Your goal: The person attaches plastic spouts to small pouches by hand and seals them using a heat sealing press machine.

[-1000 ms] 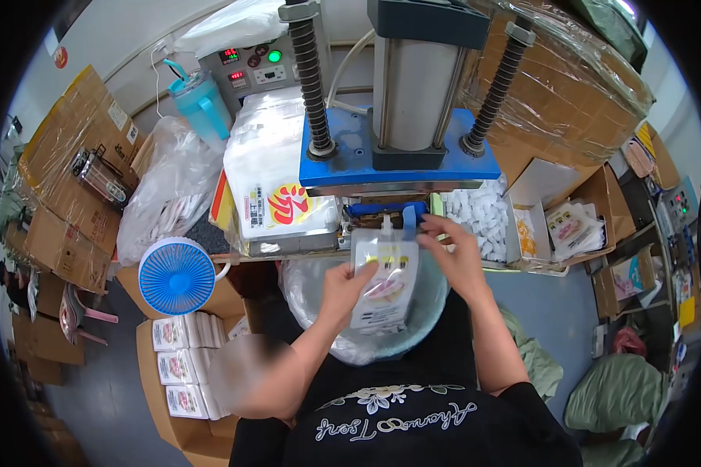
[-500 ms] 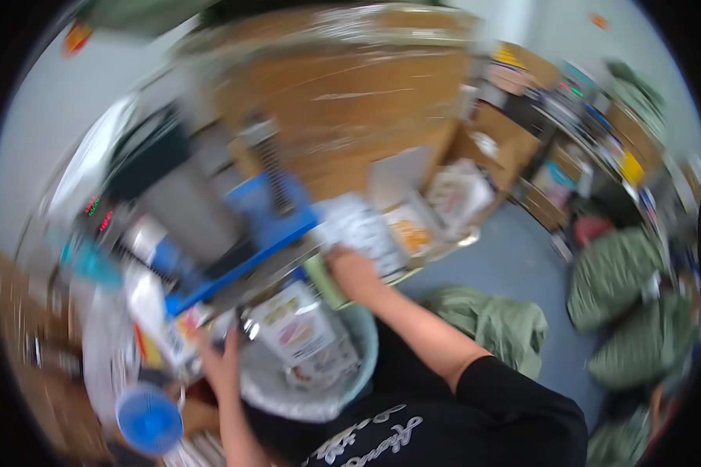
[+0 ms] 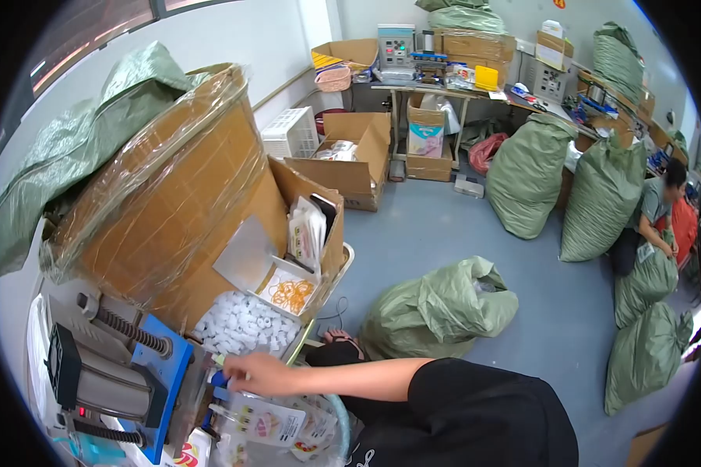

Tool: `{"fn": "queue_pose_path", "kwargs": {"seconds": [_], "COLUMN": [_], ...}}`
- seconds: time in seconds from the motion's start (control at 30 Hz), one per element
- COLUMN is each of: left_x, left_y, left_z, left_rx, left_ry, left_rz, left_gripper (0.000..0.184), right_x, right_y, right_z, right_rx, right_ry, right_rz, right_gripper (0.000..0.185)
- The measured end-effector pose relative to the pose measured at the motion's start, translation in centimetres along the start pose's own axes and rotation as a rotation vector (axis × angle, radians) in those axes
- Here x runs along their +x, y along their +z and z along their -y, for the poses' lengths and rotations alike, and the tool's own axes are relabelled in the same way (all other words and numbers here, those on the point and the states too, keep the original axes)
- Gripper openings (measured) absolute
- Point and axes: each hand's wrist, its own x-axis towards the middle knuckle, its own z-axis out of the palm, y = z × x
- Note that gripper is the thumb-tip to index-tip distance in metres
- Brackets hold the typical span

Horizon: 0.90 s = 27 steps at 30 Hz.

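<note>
Left hand out of view. Press (image 3: 117, 377) at nine o'clock from right hand (image 3: 261, 376); blue part (image 3: 220, 380) just beside fingers. Caps (image 3: 245, 323) near twelve. Fingers curled, blurred; cannot tell if gripping. Pouch (image 3: 269, 420) near five, before tub (image 3: 343, 426). Best keep fingers clear of press.

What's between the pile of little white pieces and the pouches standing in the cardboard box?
In the head view, a white box holding what look like orange rubber bands sits between them.
</note>
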Motion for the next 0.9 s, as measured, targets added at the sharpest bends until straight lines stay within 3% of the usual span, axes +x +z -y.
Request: {"fn": "queue_pose_path", "kwargs": {"seconds": [0.07,0.1,0.17,0.23,0.27,0.4,0.43,0.47,0.5,0.53,0.6,0.63,0.7,0.77,0.83,0.9], "left_x": [-1.2,-1.8,-2.2,-1.8,-1.9,-1.4,-2.3,-1.9,-3.4,-3.1,-2.5,-1.7,-0.8,0.1,1.2,2.2], "left_y": [3.0,4.6,4.9,3.9,3.7,3.0,2.8,1.9,3.3,3.3,3.8,4.1,5.3,5.7,6.4,6.9], "left_z": [-0.5,-1.4,-1.0,2.6,2.9,14.0,3.5,8.9,5.4,4.3,4.1,3.9,2.3,0.8,0.1,-0.5], "left_rx": [0.028,-0.003,0.025,0.250,0.269,0.060,0.311,0.052,-0.035,0.055,0.069,0.037,-0.351,-0.416,-0.560,-0.652], "left_ry": [0.145,0.208,0.196,0.125,0.092,-0.099,-0.362,-0.168,-0.189,-0.287,-0.297,-0.389,-0.426,-0.470,-0.567,-0.566], "left_rz": [0.030,0.014,0.044,0.136,0.144,0.265,0.497,0.551,0.358,0.353,0.234,0.227,0.157,0.134,0.153,0.141], "left_gripper": [0.044,0.048,0.045,0.042,0.046,0.053,0.043,0.040,0.025,0.024,0.029,0.031,0.028,0.028,0.029,0.029], "right_x": [-0.9,-1.2,-2.0,-2.7,-2.9,-3.5,-3.7,-3.7,-3.9,-3.1,-2.8,-2.6,-1.7,-1.6,-1.6,-1.2], "right_y": [0.9,2.2,3.3,3.5,2.6,2.1,2.4,2.1,2.1,1.8,1.4,1.6,0.5,-0.3,-1.2,-2.4], "right_z": [1.7,1.6,1.6,1.9,2.4,1.4,0.8,1.0,1.0,2.4,2.4,1.4,2.6,1.2,1.2,0.5], "right_rx": [0.028,0.040,0.045,0.045,-0.009,-0.129,-0.148,-0.183,-0.241,-0.263,-0.264,-0.269,-0.171,-0.195,-0.154,-0.185], "right_ry": [-0.015,-0.126,-0.239,-0.065,-0.081,-0.047,-0.073,-0.082,-0.044,0.132,-0.141,-0.146,-0.035,-0.079,0.087,0.068], "right_rz": [0.060,0.088,0.120,0.294,0.317,0.609,0.604,0.575,0.558,0.628,0.357,0.273,0.237,0.170,0.117,0.100], "right_gripper": [0.022,0.020,0.019,0.015,0.014,0.015,0.016,0.025,0.038,0.046,0.042,0.036,0.030,0.025,0.022,0.021]}}
